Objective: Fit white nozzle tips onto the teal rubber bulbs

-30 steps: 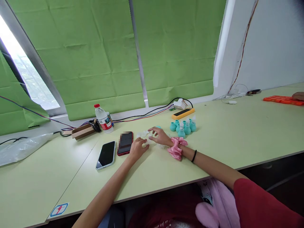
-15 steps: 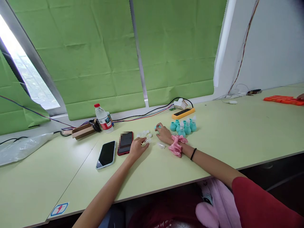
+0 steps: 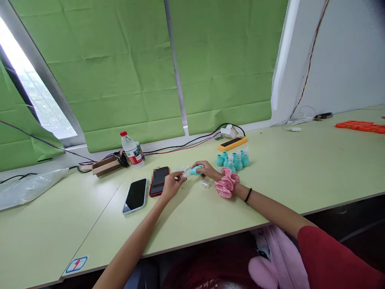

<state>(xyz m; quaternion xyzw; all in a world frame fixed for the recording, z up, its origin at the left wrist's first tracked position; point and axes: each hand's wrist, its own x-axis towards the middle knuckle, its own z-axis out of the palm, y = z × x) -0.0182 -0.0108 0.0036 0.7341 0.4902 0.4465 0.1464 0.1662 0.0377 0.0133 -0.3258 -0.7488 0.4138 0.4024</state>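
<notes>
My right hand [image 3: 207, 170] is closed around a teal squeeze bulb [image 3: 195, 171], its narrow end pointing left. In my left hand [image 3: 173, 184] a small clear plastic tip [image 3: 185, 174] is pinched, meeting or nearly meeting the bulb's mouth; whether they are joined I cannot tell. Behind my fingers lie several loose clear pieces [image 3: 181, 168], partly hidden. Another clear piece [image 3: 205, 184] rests on the table below my right wrist. To the right stands a cluster of teal bulbs [image 3: 238, 162], some fitted with clear tips.
Left of my hands lie a red-cased phone [image 3: 159, 182] and a light-cased phone [image 3: 135, 196]. Behind them stand a water bottle [image 3: 132, 151] and an open cardboard box [image 3: 106, 166]. A yellow power strip [image 3: 232, 143] lies at the back, and orange pieces [image 3: 359, 126] lie far right.
My right hand has brought the teal bulb left and nearer, turning it towards my left hand. My left hand has shifted slightly left, and the clear tip now meets or nearly meets the bulb.
</notes>
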